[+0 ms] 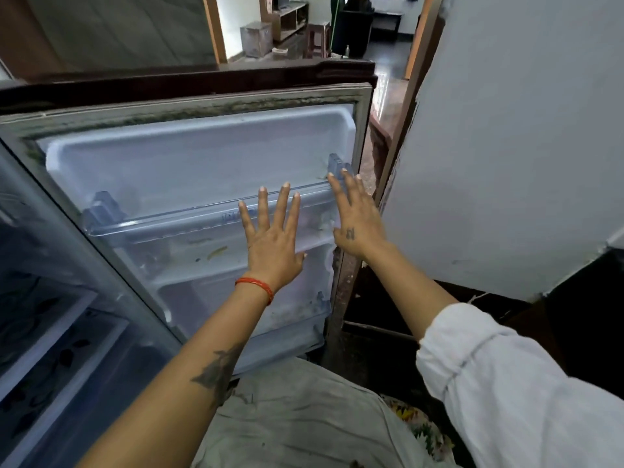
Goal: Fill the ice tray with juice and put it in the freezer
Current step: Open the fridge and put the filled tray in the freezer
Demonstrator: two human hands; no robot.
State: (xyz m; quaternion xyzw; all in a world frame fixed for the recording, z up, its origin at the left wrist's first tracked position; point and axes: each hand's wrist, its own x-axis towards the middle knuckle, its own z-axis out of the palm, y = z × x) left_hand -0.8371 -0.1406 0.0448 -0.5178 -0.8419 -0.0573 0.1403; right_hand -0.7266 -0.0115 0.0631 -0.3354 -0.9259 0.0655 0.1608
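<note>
The freezer door [189,163] stands swung out in front of me, its white inner liner facing me. A clear plastic door shelf [162,221] runs across it. My left hand [273,238] lies flat on that shelf with fingers spread, a red thread on its wrist. My right hand [358,217] rests flat near the door's right edge, fingers up against the shelf's end clip [336,163]. Both hands hold nothing. No ice tray or juice is in view.
The fridge's dark interior [50,315] with patterned shelves lies at the lower left. A white wall [506,146] stands close on the right, with a dark skirting below. A doorway [320,28] beyond the door top shows stools and a shelf unit.
</note>
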